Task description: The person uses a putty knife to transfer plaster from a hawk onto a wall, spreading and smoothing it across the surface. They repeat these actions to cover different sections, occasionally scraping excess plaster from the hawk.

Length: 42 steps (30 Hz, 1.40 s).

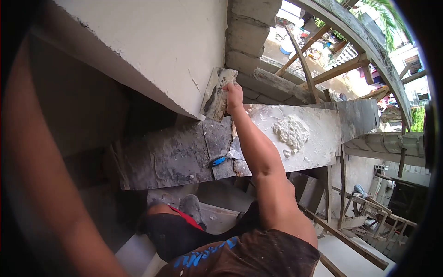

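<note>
Right hand (234, 95) is gripping a plastering float (217, 93), pressing it flat against the smooth plastered beam (157, 46) edge, plaster pile (291, 131) waiting nearby on the mortar board (318, 152); left hand's grip can't be told, only its forearm showing.

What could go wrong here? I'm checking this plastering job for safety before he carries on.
The right hand holds the trowel at the plastered wall's lower edge, arm stretched; leaning could cost balance above the drop. The plaster heap and blue-handled tool on the board could get knocked off.
</note>
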### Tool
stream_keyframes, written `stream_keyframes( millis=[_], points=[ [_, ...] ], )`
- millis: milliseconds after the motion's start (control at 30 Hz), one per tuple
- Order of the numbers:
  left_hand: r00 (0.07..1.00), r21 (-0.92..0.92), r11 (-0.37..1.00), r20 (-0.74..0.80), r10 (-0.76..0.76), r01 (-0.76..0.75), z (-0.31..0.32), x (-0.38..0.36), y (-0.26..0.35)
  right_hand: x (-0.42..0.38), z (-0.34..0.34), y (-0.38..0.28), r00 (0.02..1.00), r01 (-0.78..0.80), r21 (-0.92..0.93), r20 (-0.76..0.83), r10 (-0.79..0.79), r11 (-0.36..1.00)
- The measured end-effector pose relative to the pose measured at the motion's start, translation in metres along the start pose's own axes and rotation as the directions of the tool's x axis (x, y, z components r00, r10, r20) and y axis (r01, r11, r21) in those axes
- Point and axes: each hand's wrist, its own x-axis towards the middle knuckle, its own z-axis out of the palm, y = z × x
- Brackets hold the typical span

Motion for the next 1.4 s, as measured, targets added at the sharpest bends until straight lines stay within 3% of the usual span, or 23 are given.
stream_keyframes(
  millis=[133,233,267,300,333,367,433,467,533,567,600,633,733,833,1033,1267,1300,1333,1400],
  points=[
    [0.999,0.030,0.999,-0.025,0.026,-0.025,0.014,-0.005,-0.009,-0.025,0.030,-0.040,0.992,0.125,-0.029,0.023,-0.124,0.992],
    [0.974,0.227,0.953,-0.051,0.219,-0.202,0.028,-0.013,-0.024,-0.058,0.065,-0.098,0.995,0.086,0.022,0.040,-0.087,0.996],
    [0.975,0.223,0.955,-0.056,0.213,-0.196,0.021,-0.013,-0.007,-0.072,0.077,-0.118,0.995,0.088,0.018,0.034,-0.089,0.996],
    [0.999,-0.038,0.999,-0.032,0.022,-0.023,0.010,-0.013,0.021,-0.086,0.089,-0.139,0.995,0.098,0.018,0.033,-0.099,0.995],
    [0.987,-0.289,0.944,0.037,-0.154,0.158,0.003,-0.009,0.035,-0.098,0.100,-0.157,0.993,0.112,0.020,0.032,-0.112,0.994],
    [0.988,-0.293,0.943,0.030,-0.154,0.156,0.006,-0.007,0.030,-0.104,0.108,-0.170,0.991,0.127,0.020,0.024,-0.128,0.992],
    [0.983,0.097,0.978,-0.035,-0.183,0.185,0.019,-0.005,0.015,-0.109,0.113,-0.189,0.990,0.129,0.015,0.049,-0.130,0.991],
    [0.982,0.090,0.979,-0.040,-0.182,0.185,0.017,0.000,0.020,-0.114,0.116,-0.201,0.989,0.126,0.011,0.076,-0.127,0.992],
    [0.943,-0.139,0.945,-0.117,-0.312,0.295,0.014,0.007,0.029,-0.119,0.105,-0.214,0.995,0.087,0.005,0.052,-0.087,0.996],
    [0.944,-0.145,0.944,-0.110,-0.312,0.295,0.000,0.010,0.024,-0.112,0.093,-0.214,0.992,0.079,0.113,0.086,-0.089,0.990],
    [0.922,-0.153,0.937,0.282,-0.263,0.314,-0.024,0.014,0.010,-0.105,0.080,-0.214,0.988,0.063,0.218,0.122,-0.091,0.974],
    [0.753,-0.151,0.930,0.636,-0.168,0.336,-0.038,0.012,0.000,-0.099,0.067,-0.212,0.985,0.057,0.315,0.137,-0.105,0.947],
    [0.952,-0.130,0.976,0.276,-0.133,0.174,-0.021,0.017,0.007,-0.111,0.028,-0.204,0.988,0.028,0.581,0.106,-0.110,0.814],
    [0.991,-0.095,0.991,0.107,-0.082,0.092,-0.004,0.013,0.021,-0.107,-0.023,-0.149,0.999,-0.020,0.561,0.042,-0.005,0.828],
    [0.999,-0.060,0.998,0.023,-0.025,0.026,0.008,0.008,0.028,-0.110,-0.094,-0.071,0.975,-0.012,0.465,-0.193,0.114,0.885],
    [0.993,0.049,0.994,-0.056,0.099,-0.097,0.018,-0.002,0.031,-0.122,-0.099,-0.089,0.959,0.026,0.567,-0.247,0.139,0.823],
    [0.980,-0.006,1.000,0.199,0.020,-0.019,-0.002,0.002,0.025,-0.119,-0.105,-0.084,0.958,0.024,0.537,-0.255,0.135,0.843],
    [0.981,-0.027,0.999,0.193,0.033,-0.028,0.002,0.003,0.019,-0.117,-0.111,-0.079,0.956,0.021,0.506,-0.263,0.131,0.862],
    [0.988,-0.029,0.991,0.084,-0.128,0.131,0.011,0.009,0.015,-0.117,-0.116,-0.078,0.951,0.039,0.522,-0.280,0.128,0.852]
  ],
)
